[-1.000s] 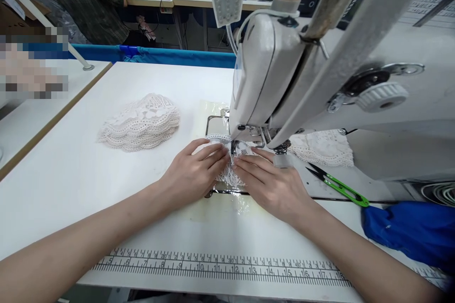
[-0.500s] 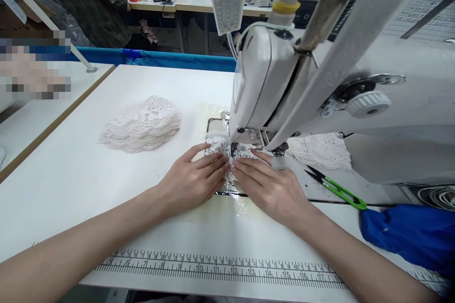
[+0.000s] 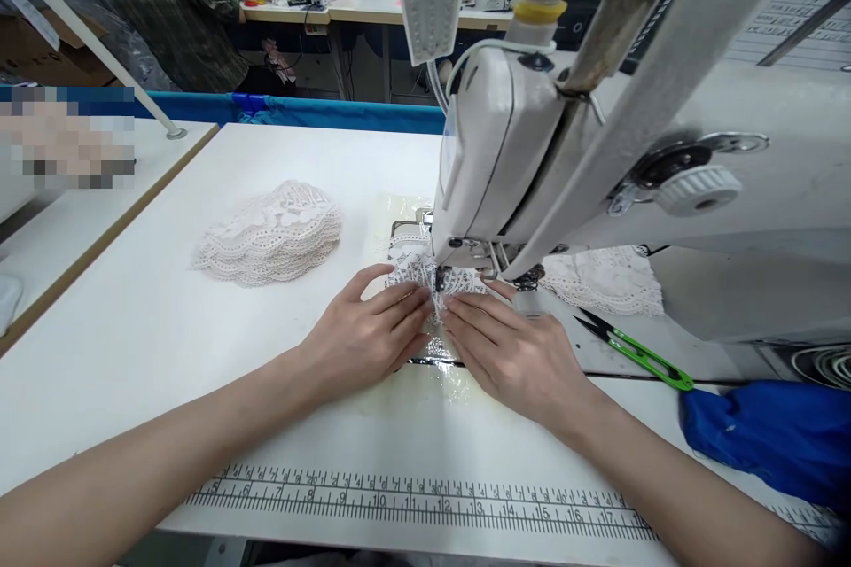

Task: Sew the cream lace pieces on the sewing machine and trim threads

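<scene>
A piece of white lace (image 3: 413,264) lies under the presser foot (image 3: 440,276) of a white sewing machine (image 3: 492,142). My left hand (image 3: 369,332) rests palm down at the lace's left side, fingers stretched toward the foot. On the other side, my right hand (image 3: 515,350) lies flat with extended fingertips on the lace's right edge, close to the foot. Both hands are open and press on the lace from above. Part of the lace is hidden beneath the fingers and the machine head.
A stack of lace pieces (image 3: 272,235) sits to the left. Right of the needle are more lace (image 3: 605,277), green thread snips (image 3: 642,354) and blue cloth (image 3: 764,438). A printed ruler (image 3: 425,500) runs along the front edge. Across the way stands a person in a plaid sleeve (image 3: 160,9).
The lace's near edge has moved away from me, toward the presser foot. Both hands stay beside the foot, the fingertips slightly farther apart. The whole view has shifted slightly.
</scene>
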Motion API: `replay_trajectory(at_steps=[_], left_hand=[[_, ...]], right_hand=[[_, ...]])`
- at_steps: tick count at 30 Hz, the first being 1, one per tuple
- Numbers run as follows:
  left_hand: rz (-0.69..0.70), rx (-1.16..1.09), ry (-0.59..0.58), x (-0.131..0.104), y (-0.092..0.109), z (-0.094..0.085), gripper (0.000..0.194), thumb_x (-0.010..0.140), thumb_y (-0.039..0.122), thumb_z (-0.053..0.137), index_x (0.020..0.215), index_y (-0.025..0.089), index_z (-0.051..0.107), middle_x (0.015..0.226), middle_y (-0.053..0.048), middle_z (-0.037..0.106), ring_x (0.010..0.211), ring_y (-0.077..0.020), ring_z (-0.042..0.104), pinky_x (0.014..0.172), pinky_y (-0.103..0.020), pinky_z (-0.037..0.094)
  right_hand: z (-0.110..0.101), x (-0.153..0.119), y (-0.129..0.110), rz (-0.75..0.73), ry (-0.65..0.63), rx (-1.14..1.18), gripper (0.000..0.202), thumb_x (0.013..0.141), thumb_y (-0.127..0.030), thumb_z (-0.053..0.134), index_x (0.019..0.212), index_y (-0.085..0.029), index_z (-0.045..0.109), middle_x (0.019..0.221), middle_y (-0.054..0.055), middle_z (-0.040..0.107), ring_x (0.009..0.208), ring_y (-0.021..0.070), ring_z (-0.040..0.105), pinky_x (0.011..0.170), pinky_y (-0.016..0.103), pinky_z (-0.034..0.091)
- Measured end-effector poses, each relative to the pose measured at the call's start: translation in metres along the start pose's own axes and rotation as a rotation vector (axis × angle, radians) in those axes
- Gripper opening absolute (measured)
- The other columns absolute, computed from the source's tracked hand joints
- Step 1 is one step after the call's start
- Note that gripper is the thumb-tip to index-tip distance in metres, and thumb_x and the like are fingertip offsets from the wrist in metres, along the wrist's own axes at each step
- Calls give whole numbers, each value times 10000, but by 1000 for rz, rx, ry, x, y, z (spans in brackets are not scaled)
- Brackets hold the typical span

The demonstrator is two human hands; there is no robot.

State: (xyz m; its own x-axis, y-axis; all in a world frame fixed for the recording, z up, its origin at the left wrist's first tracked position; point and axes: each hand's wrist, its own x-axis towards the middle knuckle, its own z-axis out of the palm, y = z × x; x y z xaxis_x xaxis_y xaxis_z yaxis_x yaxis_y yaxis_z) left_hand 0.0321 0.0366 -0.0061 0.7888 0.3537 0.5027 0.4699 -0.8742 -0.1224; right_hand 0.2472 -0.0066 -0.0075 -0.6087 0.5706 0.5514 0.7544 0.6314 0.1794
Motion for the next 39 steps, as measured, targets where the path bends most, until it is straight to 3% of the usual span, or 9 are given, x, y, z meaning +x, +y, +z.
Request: replay_trajectory(at_steps=[7,16,33,39], left_hand=[[-5,-7,4,-4,3,-2,236,942,261,525,1079,143,677,1096,-50,723,1030,-186,669,1070,-424,372],[-70,-4,-56,-3,1,0,335,956,339,489,1198,155,630,1180,-90,684,1097,-222,645,1088,-473,357],[-94,-36,-101,0,-2,0,389,977,380,447,1220,127,615,1207,-100,666,1128,-240,630,1110,-519,320],[-120,-52,-116,2,-6,4,415,980,397,428,1247,127,597,1251,-97,642,1161,-253,606,1115,-530,301]], right_hand=[[-2,1,-1,44,8,64,140,900,-190,591,945,-161,720,1049,28,732,790,147,683,853,348,514],[0,4,0,38,-3,-16,137,902,-208,595,944,-155,714,1082,36,719,796,149,659,850,345,492],[4,5,2,88,-61,-76,178,928,-252,563,1016,-163,690,1061,58,714,922,203,643,901,378,468],[6,3,2,112,-70,-76,225,949,-302,538,1048,-170,691,931,61,736,915,203,646,960,403,433]])
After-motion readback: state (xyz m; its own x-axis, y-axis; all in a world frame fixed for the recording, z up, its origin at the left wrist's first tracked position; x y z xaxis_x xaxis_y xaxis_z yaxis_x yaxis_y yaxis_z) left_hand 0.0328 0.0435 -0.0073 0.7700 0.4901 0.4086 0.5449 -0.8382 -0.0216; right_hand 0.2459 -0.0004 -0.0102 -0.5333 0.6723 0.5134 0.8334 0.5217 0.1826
